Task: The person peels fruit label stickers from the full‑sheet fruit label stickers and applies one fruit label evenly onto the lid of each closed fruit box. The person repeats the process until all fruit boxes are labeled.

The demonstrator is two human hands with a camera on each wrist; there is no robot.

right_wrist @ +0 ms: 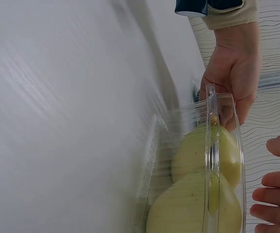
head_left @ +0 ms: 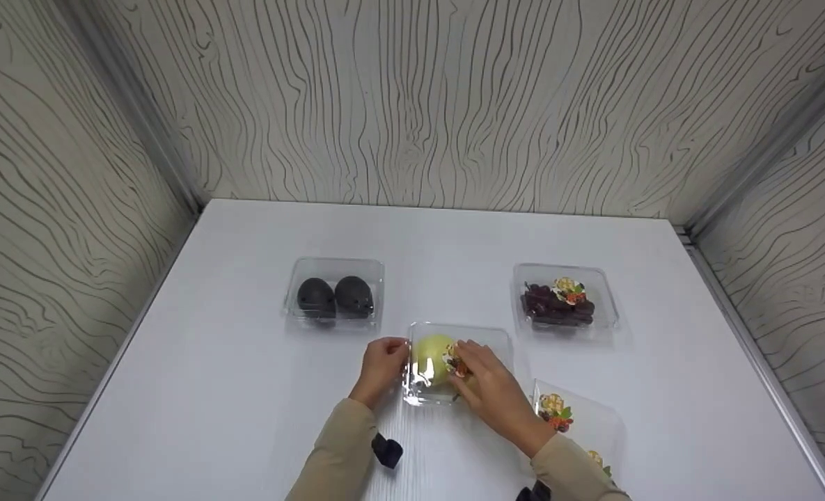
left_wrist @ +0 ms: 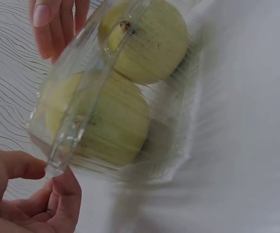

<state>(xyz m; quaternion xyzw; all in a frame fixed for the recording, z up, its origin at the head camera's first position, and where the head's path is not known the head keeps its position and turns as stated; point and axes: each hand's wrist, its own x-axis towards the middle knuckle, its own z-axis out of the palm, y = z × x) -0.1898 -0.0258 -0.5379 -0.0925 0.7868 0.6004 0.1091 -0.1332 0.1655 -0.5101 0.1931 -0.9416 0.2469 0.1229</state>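
A clear plastic clamshell box (head_left: 499,341) with two round yellow-green fruits (left_wrist: 106,116) inside lies in front of me. At its left end my left hand (head_left: 383,363) pinches the rim between thumb and finger, seen plainly in the left wrist view. A round fruit-print sticker (head_left: 452,358) is on the lid. My right hand (head_left: 490,386) lies over the lid with its fingertips at the sticker. Those fingers (right_wrist: 276,196) look straight and slightly apart in the right wrist view, hiding part of the sticker in the head view.
Behind on the left stands a clear box (head_left: 335,266) holding two dark avocados (head_left: 353,296). Back right, another box (head_left: 596,278) holds dark red grapes (head_left: 548,306) and bears a similar sticker. A sticker sheet (head_left: 593,417) lies partly under my right forearm. Patterned walls (head_left: 412,104) enclose the white table (head_left: 210,390).
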